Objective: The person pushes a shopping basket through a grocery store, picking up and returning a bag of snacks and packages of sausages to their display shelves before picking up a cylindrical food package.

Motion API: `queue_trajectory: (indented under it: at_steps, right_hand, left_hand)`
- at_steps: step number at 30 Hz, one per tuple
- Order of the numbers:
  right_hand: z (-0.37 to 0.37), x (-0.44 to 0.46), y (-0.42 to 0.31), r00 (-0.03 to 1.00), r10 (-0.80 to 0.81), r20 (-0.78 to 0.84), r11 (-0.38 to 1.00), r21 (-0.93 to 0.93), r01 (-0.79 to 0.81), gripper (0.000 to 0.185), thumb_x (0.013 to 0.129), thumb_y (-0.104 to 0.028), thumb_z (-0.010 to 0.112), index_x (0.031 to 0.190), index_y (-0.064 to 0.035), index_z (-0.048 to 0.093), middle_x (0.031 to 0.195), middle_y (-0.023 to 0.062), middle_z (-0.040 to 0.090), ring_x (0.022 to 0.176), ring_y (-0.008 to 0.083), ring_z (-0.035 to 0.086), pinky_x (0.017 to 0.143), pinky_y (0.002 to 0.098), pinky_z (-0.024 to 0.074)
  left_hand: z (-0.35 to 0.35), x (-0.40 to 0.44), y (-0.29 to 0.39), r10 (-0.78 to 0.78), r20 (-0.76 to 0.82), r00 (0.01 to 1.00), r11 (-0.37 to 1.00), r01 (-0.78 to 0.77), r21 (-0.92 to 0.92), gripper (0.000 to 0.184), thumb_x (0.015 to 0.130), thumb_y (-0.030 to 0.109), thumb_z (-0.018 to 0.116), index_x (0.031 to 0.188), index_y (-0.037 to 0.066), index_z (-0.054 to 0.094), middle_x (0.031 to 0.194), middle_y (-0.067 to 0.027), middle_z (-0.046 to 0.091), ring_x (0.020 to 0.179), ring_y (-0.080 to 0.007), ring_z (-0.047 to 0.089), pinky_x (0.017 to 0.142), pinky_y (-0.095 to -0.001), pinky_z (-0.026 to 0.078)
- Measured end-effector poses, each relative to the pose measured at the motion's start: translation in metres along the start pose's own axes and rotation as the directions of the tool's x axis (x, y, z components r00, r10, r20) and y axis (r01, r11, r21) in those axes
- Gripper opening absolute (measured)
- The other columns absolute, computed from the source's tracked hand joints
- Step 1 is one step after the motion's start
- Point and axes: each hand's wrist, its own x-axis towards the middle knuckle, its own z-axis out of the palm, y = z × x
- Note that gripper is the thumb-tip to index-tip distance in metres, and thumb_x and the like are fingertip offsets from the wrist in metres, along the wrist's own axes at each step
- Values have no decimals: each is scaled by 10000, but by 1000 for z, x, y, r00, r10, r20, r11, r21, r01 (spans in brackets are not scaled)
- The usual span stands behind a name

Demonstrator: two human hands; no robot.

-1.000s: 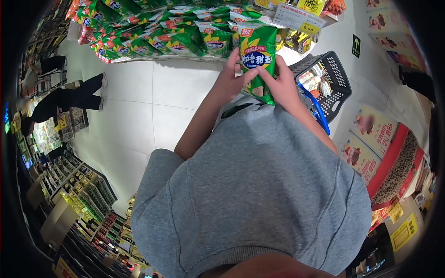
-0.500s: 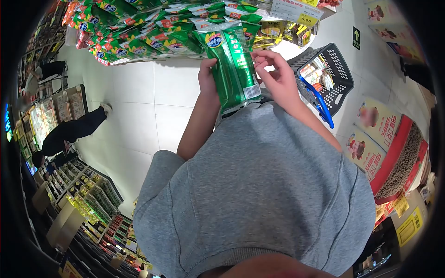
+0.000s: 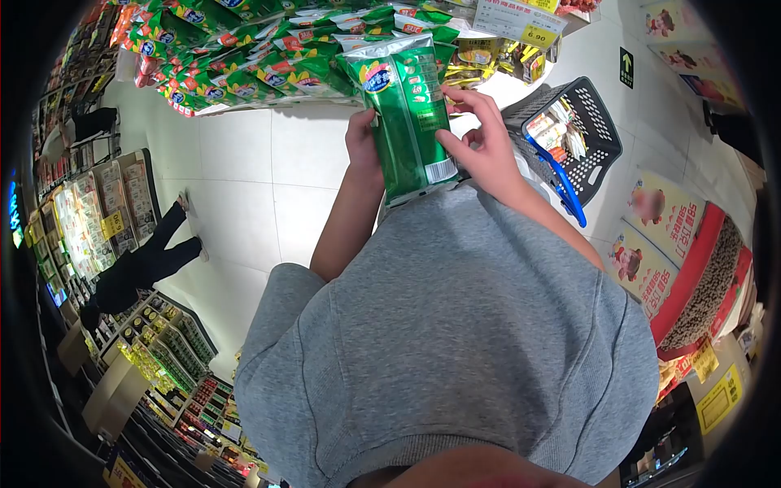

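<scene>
A green plastic package (image 3: 403, 122) with a silver top edge is held upright in front of my chest, its printed back with a barcode facing me. My left hand (image 3: 365, 145) grips its left side, with the fingers hidden behind it. At the right edge, my right hand (image 3: 482, 134) touches the package with thumb and index finger, the other fingers curled. Beyond the package lie rows of similar green packages (image 3: 244, 69) on a display.
A dark basket (image 3: 598, 134) with a blue handle and some goods stands at the right. A price sign (image 3: 517, 22) hangs over yellow packs. A person in dark clothes (image 3: 134, 272) walks at the left, near shelves. Red-edged display at far right (image 3: 700, 285).
The package has been turned from its front to its back and shifted left. My right hand came off it, then closed on its right edge. The person at the left moved down the view.
</scene>
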Motion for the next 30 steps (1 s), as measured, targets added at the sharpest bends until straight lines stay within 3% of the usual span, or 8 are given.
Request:
queue_trajectory:
  at_steps: [5,11,14,16,18,21,25,30]
  right_hand:
    - [-3,1,3,1000,7,23,1000,12,-7,546,769,-93,716,1280,-68,525,1175,80,543,1053,147,561,578,206,481]
    - [-3,3,6,999,24,22,999,25,-25,528,775,-102,710,1269,-57,530,1140,78,563,1041,145,565,578,206,476]
    - [-5,5,4,999,33,24,999,29,-34,519,773,-102,711,1259,-55,535,1102,68,583,1032,136,567,571,203,467]
    - [-6,6,4,998,51,35,998,34,-52,514,771,-102,713,1252,-55,539,1078,58,596,1026,129,570,565,201,459]
    - [-6,6,4,998,53,32,998,41,-54,511,767,-101,717,1245,-58,543,1066,48,602,1018,119,572,561,200,453]
    - [-6,6,3,997,65,34,996,51,-67,508,761,-99,722,1237,-60,547,1063,35,605,1002,104,576,559,199,449]
    - [-5,6,4,996,77,33,995,60,-79,508,758,-97,725,1232,-62,548,1059,27,607,989,91,577,560,197,447]
    - [-6,7,4,996,77,35,995,63,-79,505,756,-92,727,1227,-61,549,1053,25,609,985,87,575,559,195,447]
  left_hand:
    - [-10,-4,2,127,-209,970,943,-52,330,629,845,362,568,1341,-2,437,1260,-201,568,1116,-320,596,965,-460,484]
    - [-12,0,2,102,-183,978,951,-41,308,635,844,357,570,1332,-28,436,1258,-209,568,1119,-321,595,977,-452,476]
    - [6,6,-3,164,-223,961,835,-15,550,720,844,416,537,1361,-62,387,1306,-248,524,1179,-343,554,1020,-457,436]
    - [9,14,-7,12,46,999,978,-21,210,784,838,463,503,1380,-82,347,1338,-273,486,1222,-360,516,1046,-464,406]
    - [12,19,-11,-27,214,976,1000,25,12,831,834,498,476,1393,-95,316,1358,-293,458,1253,-373,486,1064,-469,384]
    - [15,19,-13,-27,254,967,999,37,-31,859,830,520,452,1401,-103,296,1366,-311,440,1274,-384,463,1074,-472,369]
    - [14,20,-12,-32,251,967,999,32,2,858,832,518,452,1401,-104,295,1363,-317,438,1276,-385,460,1076,-467,366]
    - [9,13,-6,22,-98,995,956,8,294,805,799,503,486,1395,-25,367,1330,-239,493,1172,-359,539,983,-466,447]
